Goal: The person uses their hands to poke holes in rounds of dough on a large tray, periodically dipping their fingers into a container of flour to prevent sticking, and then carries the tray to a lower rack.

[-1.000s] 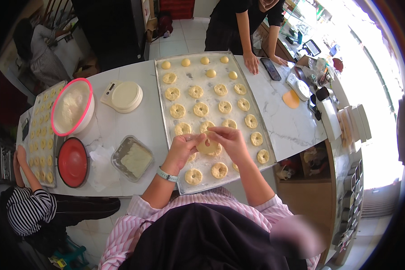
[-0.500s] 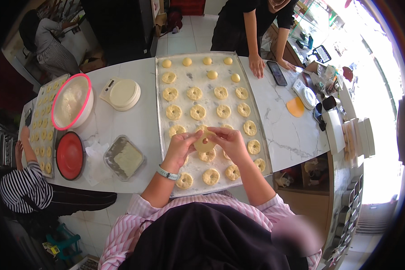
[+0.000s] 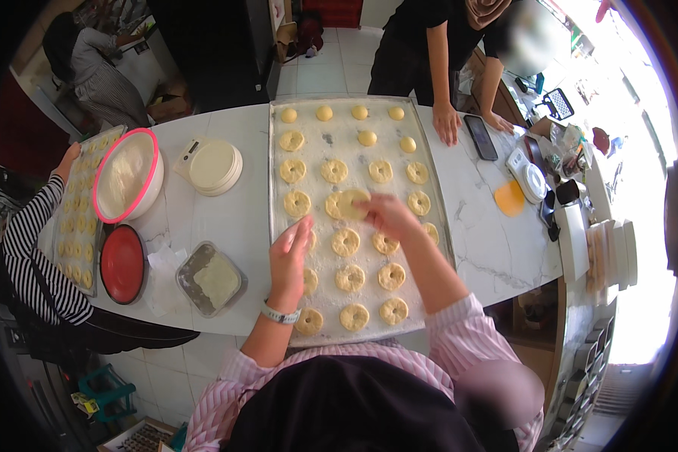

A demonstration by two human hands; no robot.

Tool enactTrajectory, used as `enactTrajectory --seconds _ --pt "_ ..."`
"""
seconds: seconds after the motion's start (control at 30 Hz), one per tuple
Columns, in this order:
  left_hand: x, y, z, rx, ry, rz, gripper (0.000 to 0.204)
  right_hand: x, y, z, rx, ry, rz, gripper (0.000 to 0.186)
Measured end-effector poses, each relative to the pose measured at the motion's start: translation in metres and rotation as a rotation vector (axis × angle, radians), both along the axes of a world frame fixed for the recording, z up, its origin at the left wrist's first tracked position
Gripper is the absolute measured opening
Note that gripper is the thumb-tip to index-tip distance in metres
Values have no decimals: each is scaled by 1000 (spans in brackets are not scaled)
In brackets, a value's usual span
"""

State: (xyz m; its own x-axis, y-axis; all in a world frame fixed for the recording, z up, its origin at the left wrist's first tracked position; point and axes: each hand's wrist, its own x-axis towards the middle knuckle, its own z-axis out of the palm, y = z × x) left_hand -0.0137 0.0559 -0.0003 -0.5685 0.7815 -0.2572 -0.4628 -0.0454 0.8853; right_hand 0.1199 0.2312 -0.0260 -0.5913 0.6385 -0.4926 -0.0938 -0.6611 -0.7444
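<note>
My right hand (image 3: 392,218) pinches a pale dough ring (image 3: 354,203) at its right edge, holding it over the middle of a large metal baking tray (image 3: 328,142). The hand is slightly blurred, and the ring partly covers another one on the tray. My left hand (image 3: 288,260) is raised over the tray's left side, fingers stretched upward and nothing in it. Rows of dough rings (image 3: 349,278) lie on the floured tray. Several round dough balls (image 3: 360,112) sit at its far end.
Left of the tray stand a scale (image 3: 212,167), a pink-rimmed bowl (image 3: 158,177), a red basin (image 3: 120,264) and a flour container (image 3: 184,282). A co-worker's hand (image 3: 446,124) rests beside a phone (image 3: 481,138) at right. Another person reaches to a second tray (image 3: 87,275).
My hands have parted: the right carries the dough ring forward, while the left has let go of it and opened. The striped-sleeved person at left has reached farther along the second tray.
</note>
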Motion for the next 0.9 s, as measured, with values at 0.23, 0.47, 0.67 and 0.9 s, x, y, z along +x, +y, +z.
enactTrajectory --seconds 0.23,0.47,0.67,0.9 --pt "-4 -41 -17 -57 -123 105 30 -87 126 -19 503 -326 136 28" --pt "-13 -72 -22 -32 -193 131 26 -134 140 -7 1343 -859 325 39" --pt "-17 -79 -37 -3 -250 45 29 -195 -50 98 1351 -54 887 28" --pt "-19 -84 -56 114 -304 -151 41 -223 -214 38 1927 -297 1459 15"
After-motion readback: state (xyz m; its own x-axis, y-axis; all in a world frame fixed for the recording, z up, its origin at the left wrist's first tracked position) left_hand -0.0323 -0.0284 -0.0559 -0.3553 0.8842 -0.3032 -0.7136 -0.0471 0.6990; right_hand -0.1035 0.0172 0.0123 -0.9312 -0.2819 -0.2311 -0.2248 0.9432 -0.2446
